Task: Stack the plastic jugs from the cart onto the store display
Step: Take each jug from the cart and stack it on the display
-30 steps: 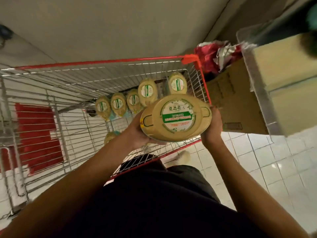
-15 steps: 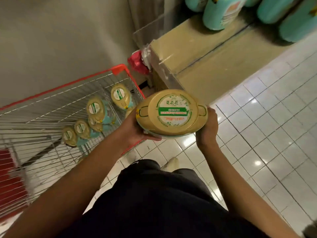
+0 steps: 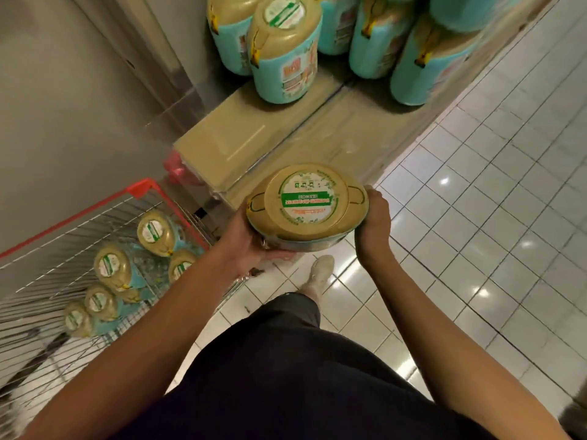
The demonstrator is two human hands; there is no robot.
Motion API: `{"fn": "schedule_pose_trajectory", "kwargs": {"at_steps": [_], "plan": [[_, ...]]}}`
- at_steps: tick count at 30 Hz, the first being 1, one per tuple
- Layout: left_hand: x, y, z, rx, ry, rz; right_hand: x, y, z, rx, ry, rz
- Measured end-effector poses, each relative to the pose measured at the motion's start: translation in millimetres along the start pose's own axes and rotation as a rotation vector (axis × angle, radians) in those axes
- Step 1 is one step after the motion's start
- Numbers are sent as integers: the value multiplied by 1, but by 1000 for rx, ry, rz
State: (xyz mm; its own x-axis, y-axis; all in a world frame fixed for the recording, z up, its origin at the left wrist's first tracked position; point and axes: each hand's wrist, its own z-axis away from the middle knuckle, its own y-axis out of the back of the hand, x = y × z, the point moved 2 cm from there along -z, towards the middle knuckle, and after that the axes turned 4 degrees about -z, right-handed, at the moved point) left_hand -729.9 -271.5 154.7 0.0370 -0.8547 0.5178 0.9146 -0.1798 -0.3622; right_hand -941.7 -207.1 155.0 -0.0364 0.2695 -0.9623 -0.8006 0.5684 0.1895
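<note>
Midway through the restocking, a person is carrying one plastic jug [image 3: 306, 206] between the cart [image 3: 139, 188] and the store display, holding it at waist height with its tan cap and green label facing up at the camera. The left hand [image 3: 251, 246] is cupping the jug's near lower edge, with fingers curling underneath. The right hand [image 3: 373, 223] is clasping the opposite side, its fingers wrapping round the shoulder. Neither hand is free.

To the person's left, at least five more jugs [image 3: 111, 268] are standing upright in the far corner of the wire cart, waiting their turn. How many more are sitting out of frame cannot be told.

Ahead, the display is taking shape on a cardboard base [image 3: 241, 144]. A group of teal-labelled display jugs [image 3: 286, 49] is standing along its far part, running off the top of the frame, so the full count is hidden. A wide strip of bare cardboard is lying open in front of them, nearest the person, and the carried jug is hovering just short of its near edge, above the tiled floor [image 3: 476, 217].

By this reading, the job is somewhere in its middle. A share of the stock is already sitting on the display, one jug is travelling, and the cart is holding a handful yet to be moved. The next placement is looking likely to land on that open cardboard, beside the front display jug.
</note>
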Motion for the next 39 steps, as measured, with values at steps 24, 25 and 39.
{"fn": "schedule_pose_trajectory", "kwargs": {"at_steps": [24, 25, 39], "plan": [[108, -147, -142, 437, -89, 413, -37, -12, -249, -28, -436, -417], [111, -152, -144, 466, -90, 418, -36, -11, -250, -27, -455, -390], [123, -178, -172, 735, -230, 604, -36, -10, -270, -437, -404, -221]]}}
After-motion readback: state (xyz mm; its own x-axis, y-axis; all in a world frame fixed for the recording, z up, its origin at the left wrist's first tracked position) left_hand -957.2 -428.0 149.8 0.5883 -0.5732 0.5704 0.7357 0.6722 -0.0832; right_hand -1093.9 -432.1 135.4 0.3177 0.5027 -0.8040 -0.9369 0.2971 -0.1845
